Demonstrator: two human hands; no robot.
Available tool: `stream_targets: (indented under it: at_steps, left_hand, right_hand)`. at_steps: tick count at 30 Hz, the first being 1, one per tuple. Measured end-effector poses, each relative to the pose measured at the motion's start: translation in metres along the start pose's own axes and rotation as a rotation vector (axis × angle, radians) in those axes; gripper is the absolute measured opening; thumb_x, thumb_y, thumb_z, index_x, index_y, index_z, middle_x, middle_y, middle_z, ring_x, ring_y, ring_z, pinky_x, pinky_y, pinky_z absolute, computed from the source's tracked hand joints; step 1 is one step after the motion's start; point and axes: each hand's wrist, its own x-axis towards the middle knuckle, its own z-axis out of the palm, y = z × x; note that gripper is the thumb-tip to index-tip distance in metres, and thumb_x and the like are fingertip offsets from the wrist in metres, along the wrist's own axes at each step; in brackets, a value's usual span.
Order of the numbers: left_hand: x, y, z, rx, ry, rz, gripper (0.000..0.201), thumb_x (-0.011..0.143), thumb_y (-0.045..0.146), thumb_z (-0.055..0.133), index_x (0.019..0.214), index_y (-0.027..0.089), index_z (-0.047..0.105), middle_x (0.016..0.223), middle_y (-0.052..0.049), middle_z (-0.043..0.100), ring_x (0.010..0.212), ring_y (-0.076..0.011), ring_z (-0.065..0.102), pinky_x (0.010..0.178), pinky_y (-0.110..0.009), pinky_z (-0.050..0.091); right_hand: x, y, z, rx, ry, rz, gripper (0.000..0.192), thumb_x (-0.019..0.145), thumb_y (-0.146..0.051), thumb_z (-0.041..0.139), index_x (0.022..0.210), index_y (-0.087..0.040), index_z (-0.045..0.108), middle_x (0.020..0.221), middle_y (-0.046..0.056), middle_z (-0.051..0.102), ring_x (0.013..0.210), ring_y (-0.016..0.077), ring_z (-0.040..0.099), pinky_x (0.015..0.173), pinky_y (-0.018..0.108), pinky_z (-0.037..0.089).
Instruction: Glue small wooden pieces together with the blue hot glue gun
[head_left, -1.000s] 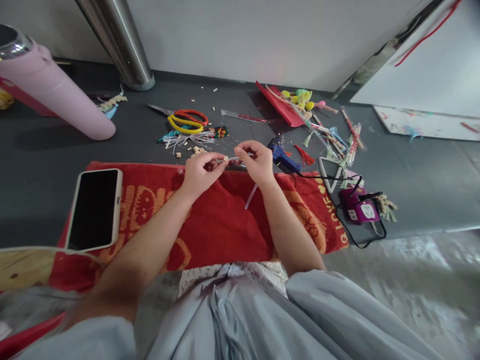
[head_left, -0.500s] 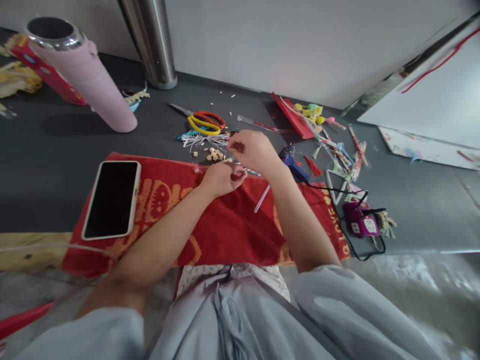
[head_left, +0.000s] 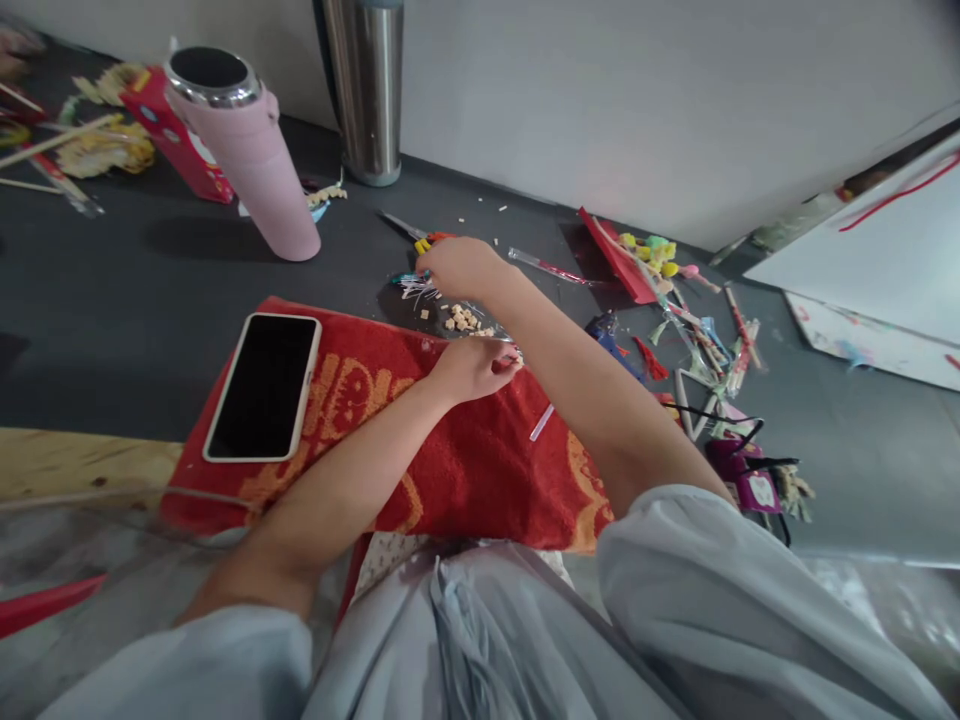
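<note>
1. Scissors with yellow and red plastic handles lie on the dark grey table, at its far part, close to the wall; only one small part of the handle and the metal blades are visible.
2. Right hand reaches forward over the scissors and covers most of them. The fingers are curled down on the handles, but I cannot tell if they grip them already.
3. Left hand rests on the red towel with orange pattern. Its fingertips are pinched narrow on something very small; what it is, I cannot tell.
4. Small beige wooden cubes lie in a heap on the table, between the two hands.
5. White thin strings lie just beside the right hand.
6. Short clear plastic straw lies on the towel, under the right forearm.
7. Smartphone with black screen and cream case lies on the left part of the towel.
8. Pink tall bottle with metal rim stands upright further left, well apart from the hands.
</note>
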Motion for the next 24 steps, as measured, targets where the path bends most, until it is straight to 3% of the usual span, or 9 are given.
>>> stream_targets:
  at_steps: [7,16,24]
  left_hand:
    - [-0.001,-0.002,0.001,-0.028,0.012,0.015,0.026,0.086,0.032,0.052,0.087,0.018,0.074,0.078,-0.008,0.074,0.075,-0.0211,0.068,0.065,-0.03,0.043]
    - [0.0,-0.007,0.006,-0.008,0.033,0.038,0.026,0.085,0.033,0.052,0.088,0.017,0.071,0.072,-0.006,0.072,0.068,-0.0199,0.064,0.059,-0.03,0.039]
    - [0.001,-0.007,0.007,-0.012,0.025,0.016,0.027,0.086,0.035,0.051,0.089,0.018,0.072,0.075,-0.007,0.073,0.069,-0.0204,0.066,0.058,-0.029,0.04]
  right_hand:
    - [0.007,-0.003,0.0,-0.095,0.006,0.048,0.029,0.094,-0.022,0.048,0.107,-0.012,0.072,0.115,0.017,0.071,0.108,0.0328,0.066,0.082,0.042,0.053]
    - [0.013,-0.001,0.01,-0.228,0.042,-0.066,0.03,0.086,-0.005,0.048,0.104,-0.014,0.072,0.11,0.014,0.071,0.099,0.0302,0.069,0.077,0.039,0.053]
    - [0.011,-0.003,0.009,-0.287,-0.01,-0.11,0.036,0.081,0.001,0.046,0.102,-0.014,0.072,0.113,0.014,0.069,0.096,0.0286,0.068,0.074,0.038,0.052]
